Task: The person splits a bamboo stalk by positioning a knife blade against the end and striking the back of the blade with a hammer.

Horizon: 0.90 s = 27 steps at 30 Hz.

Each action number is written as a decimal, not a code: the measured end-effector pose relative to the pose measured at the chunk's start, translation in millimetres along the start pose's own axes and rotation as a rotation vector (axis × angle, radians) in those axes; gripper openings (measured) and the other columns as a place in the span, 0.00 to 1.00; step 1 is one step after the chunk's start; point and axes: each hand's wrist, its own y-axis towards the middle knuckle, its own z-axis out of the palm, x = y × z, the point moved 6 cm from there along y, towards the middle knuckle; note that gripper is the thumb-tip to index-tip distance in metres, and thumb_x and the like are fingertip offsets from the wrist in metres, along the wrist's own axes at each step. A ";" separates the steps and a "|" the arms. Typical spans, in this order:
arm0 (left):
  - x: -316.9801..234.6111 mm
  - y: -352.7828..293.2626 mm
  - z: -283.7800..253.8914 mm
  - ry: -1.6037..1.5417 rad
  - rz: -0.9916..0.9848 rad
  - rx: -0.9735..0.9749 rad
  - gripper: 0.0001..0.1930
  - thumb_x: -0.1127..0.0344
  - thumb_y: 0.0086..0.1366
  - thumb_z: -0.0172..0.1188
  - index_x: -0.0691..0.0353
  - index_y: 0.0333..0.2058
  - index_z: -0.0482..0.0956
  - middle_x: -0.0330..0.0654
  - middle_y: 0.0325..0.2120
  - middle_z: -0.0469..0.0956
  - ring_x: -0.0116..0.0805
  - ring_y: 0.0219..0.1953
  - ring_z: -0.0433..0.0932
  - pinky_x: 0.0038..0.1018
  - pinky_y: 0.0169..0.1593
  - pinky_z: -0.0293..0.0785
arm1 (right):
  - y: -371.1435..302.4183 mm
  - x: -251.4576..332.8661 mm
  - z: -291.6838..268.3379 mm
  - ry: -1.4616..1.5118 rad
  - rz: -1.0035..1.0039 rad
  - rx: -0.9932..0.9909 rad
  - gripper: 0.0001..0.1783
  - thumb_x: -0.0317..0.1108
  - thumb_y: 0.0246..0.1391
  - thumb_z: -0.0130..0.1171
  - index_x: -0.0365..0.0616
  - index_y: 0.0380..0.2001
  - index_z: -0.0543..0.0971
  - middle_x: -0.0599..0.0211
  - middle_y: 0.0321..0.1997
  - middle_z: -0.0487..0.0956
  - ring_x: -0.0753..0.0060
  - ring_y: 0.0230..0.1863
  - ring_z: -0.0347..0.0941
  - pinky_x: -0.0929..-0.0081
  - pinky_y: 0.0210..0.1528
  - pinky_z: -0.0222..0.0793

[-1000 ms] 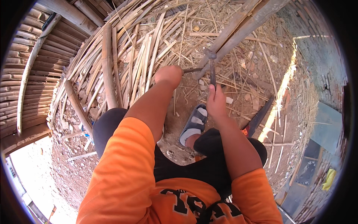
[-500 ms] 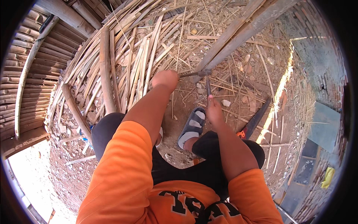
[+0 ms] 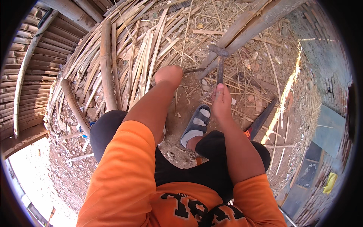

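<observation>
Gripping a slim dark blade (image 3: 194, 70) in our left hand (image 3: 169, 75), we have that fist curled tight, so whatever handle it has is hidden; our right hand (image 3: 222, 102) wraps the shaft of a hammer (image 3: 220, 65), thumb laid along it. The blade appears to meet the near end of a long split pole (image 3: 264, 27), and the hammer's head overlaps the pole in our view, though we cannot tell whether they touch. We judge the step in hand to be hammering the blade into the pole's end; the next blow would call for a steady left wrist and a squarely landed hammer, clear of our knuckles. The pole looks like bamboo, smooth and greyish, with a dark cleft between its halves. Nearer us is a dark strapped sandal (image 3: 194, 126), and to its right lies a tapering dark tool (image 3: 262, 119) with an orange part (image 3: 248, 133). To the left, flat straw-coloured strips (image 3: 143, 62) lie heaped beside a rounder brown stick (image 3: 106, 64). Farthest out stand a wall of ribbed slats (image 3: 39, 85) on the left and, on the right, a flat blue-grey panel (image 3: 329, 128) near a rough, peeling surface (image 3: 321, 72).
</observation>
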 end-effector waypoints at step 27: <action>20.8 5.3 32.0 -0.004 -0.034 -0.018 0.13 0.68 0.70 0.52 0.57 0.46 0.85 0.47 0.46 0.86 0.47 0.48 0.85 0.41 0.49 0.82 | -3.4 -40.8 30.0 -0.426 -0.035 0.110 0.30 0.57 0.73 0.41 0.37 0.39 0.76 0.40 0.32 0.80 0.30 0.38 0.78 0.44 0.41 0.70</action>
